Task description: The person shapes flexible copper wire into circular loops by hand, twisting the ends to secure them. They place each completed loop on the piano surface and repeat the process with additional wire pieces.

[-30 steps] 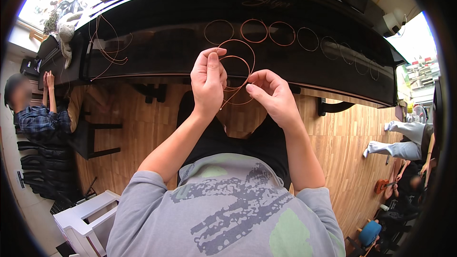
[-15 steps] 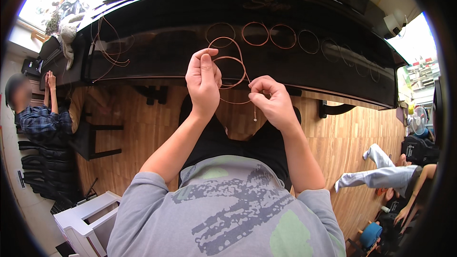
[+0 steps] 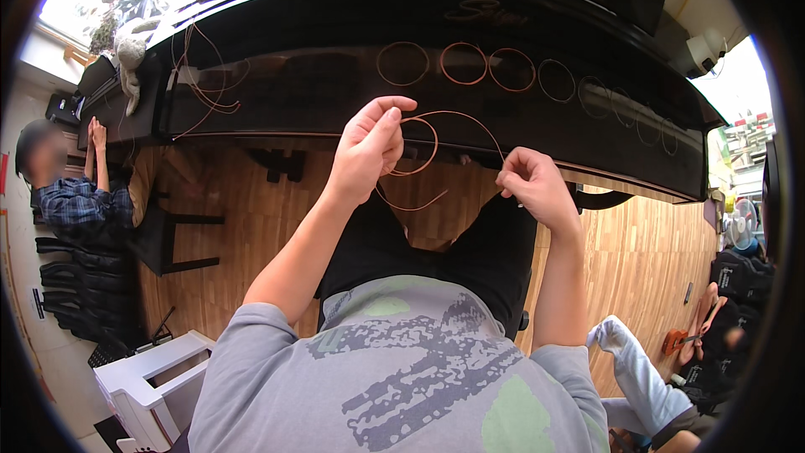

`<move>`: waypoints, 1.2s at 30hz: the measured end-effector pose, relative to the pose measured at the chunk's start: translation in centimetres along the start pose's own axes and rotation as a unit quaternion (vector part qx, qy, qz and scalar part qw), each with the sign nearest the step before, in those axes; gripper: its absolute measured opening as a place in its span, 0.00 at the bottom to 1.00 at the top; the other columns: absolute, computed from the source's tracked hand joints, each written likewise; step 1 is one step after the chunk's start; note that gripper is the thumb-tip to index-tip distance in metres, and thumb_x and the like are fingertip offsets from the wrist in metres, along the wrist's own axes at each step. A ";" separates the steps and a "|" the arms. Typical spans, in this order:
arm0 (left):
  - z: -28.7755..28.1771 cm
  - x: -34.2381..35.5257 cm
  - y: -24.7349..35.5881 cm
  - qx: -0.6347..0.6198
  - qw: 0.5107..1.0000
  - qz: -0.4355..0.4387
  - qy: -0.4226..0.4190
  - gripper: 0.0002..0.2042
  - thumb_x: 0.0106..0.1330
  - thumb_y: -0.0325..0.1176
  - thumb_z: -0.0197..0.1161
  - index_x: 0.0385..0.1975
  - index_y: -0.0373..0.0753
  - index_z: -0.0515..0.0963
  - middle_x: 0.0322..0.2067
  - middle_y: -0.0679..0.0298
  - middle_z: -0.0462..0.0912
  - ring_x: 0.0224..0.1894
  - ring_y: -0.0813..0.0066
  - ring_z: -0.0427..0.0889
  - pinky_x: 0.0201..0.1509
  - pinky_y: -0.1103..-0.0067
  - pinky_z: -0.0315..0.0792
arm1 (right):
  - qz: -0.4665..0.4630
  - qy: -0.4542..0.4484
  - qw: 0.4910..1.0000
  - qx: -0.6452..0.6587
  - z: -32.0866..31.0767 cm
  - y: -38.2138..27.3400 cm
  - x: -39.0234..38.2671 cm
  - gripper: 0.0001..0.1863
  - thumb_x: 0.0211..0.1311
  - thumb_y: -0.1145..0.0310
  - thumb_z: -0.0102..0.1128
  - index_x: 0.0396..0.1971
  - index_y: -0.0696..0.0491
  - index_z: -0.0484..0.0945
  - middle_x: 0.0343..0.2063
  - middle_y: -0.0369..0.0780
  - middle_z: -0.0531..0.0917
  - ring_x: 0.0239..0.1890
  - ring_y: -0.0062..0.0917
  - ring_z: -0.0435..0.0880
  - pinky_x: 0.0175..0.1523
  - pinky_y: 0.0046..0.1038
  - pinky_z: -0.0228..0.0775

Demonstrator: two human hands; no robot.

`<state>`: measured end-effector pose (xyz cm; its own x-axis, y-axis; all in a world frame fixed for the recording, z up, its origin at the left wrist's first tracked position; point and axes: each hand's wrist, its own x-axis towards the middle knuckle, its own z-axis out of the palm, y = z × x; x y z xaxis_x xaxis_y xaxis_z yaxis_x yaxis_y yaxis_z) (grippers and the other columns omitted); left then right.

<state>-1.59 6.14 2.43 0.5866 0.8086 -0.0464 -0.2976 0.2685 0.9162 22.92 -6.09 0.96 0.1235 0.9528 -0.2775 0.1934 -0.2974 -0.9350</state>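
My left hand (image 3: 369, 147) is closed, thumb against index finger, on a thin copper-coloured string (image 3: 437, 141) bent into a loose loop. One arc of the string rises from the loop and runs across to my right hand (image 3: 537, 187), whose thumb and fingers pinch it. A free tail of it curves down below my left hand, over my black trousers. The string's far end at my right hand is hidden by the fingers. Beyond my hands, several coiled strings (image 3: 464, 81) lie as separate rings in a row on the glossy black piano (image 3: 319, 92), copper-coloured ones leftward, silvery ones rightward.
Loose, tangled copper strings (image 3: 205, 103) lie on the piano's left part. A plush toy (image 3: 130, 63) sits at its left end. A person (image 3: 75, 189) in a checked shirt sits at left by a black bench (image 3: 189, 243). Another person's pale-trousered leg (image 3: 641, 369) extends at lower right.
My right hand has moved right, drawing an arc of string away from the loop. The coil has opened wider, and my left hand has shifted slightly right.
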 end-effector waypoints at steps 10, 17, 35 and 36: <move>2.8 -0.6 0.3 0.081 0.988 -0.064 -0.117 0.10 0.73 0.33 0.48 0.47 0.35 0.71 0.19 0.78 0.62 0.20 0.93 0.57 0.21 0.89 0.54 | -0.059 -0.067 0.991 0.095 4.0 -5.0 0.3 0.14 0.56 0.75 0.55 0.43 0.60 0.77 0.29 0.36 0.80 0.31 0.13 0.76 0.38 0.17 0.69; 2.9 -0.5 0.5 0.173 0.977 -0.063 -0.106 0.10 0.73 0.36 0.50 0.43 0.36 0.72 0.19 0.77 0.64 0.20 0.91 0.61 0.22 0.88 0.58 | -0.098 -0.044 0.992 0.059 4.4 -4.7 0.1 0.09 0.60 0.71 0.59 0.32 0.62 0.82 0.22 0.33 0.80 0.26 0.12 0.75 0.33 0.17 0.68; 3.1 -0.9 2.6 0.368 0.926 -0.063 -0.062 0.15 0.74 0.35 0.45 0.37 0.31 0.77 0.18 0.62 0.81 0.14 0.85 0.75 0.19 0.87 0.68 | -0.153 0.000 0.988 -0.008 3.9 -4.1 0.6 0.10 0.61 0.70 0.61 0.35 0.61 0.83 0.27 0.40 0.85 0.29 0.19 0.81 0.37 0.21 0.72; 2.8 -0.9 2.7 0.352 0.931 -0.070 -0.071 0.16 0.74 0.36 0.45 0.36 0.31 0.77 0.18 0.62 0.81 0.14 0.85 0.74 0.18 0.87 0.67 | -0.154 0.005 0.988 0.001 4.0 -4.0 0.6 0.09 0.61 0.70 0.61 0.35 0.61 0.83 0.27 0.40 0.85 0.30 0.19 0.81 0.37 0.21 0.72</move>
<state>-0.78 4.64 6.04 0.6904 0.7012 -0.1778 0.3268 -0.0830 0.9415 18.36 -4.10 3.66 0.0689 0.9974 0.0225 0.2220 0.0067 -0.9750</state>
